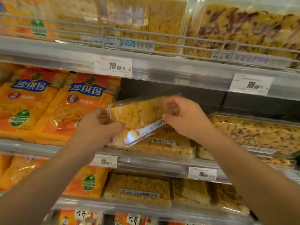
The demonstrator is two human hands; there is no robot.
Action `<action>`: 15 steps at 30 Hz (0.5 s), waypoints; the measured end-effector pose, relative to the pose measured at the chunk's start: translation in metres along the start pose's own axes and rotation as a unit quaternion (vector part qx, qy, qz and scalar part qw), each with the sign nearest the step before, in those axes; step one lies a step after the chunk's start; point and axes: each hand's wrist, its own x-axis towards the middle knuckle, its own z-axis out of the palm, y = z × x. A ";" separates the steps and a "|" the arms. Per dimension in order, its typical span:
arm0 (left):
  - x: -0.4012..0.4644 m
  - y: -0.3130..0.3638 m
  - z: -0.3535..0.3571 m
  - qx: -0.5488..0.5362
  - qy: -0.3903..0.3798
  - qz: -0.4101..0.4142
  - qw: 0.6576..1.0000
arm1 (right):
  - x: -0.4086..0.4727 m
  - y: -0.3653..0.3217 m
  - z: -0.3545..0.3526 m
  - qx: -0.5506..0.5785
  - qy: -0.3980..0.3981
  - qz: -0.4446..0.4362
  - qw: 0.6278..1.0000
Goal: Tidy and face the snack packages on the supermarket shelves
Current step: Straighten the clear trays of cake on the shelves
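Observation:
A clear plastic box of yellow puffed snack (pixel 138 117) is held tilted in front of the middle shelf. My left hand (pixel 99 127) grips its lower left end. My right hand (pixel 183 117) grips its upper right edge near the white label strip. Beneath it lies another clear box of the same snack (pixel 167 143), flat on the shelf. Behind the held box the shelf space is dark and open.
Orange snack bags (pixel 76 104) stand at the left of the middle shelf. A clear box of snack with purple pieces (pixel 259 135) lies at the right. A wire rail (pixel 112 32) fronts the top shelf. Price tags (pixel 113 66) hang on the shelf edges. More boxes fill the lower shelf (pixel 138 189).

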 end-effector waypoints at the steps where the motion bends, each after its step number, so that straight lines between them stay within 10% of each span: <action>1: 0.005 0.003 -0.004 0.032 -0.017 0.012 0.999 | 0.010 -0.003 -0.007 -0.074 0.000 -0.033 0.997; 9: 0.041 0.013 -0.030 0.053 -0.119 0.084 0.988 | 0.064 -0.018 -0.028 -0.407 -0.213 -0.014 0.888; 15: 0.061 -0.006 -0.047 -0.020 -0.143 0.086 0.986 | 0.060 -0.025 -0.025 -0.365 -0.247 0.036 0.897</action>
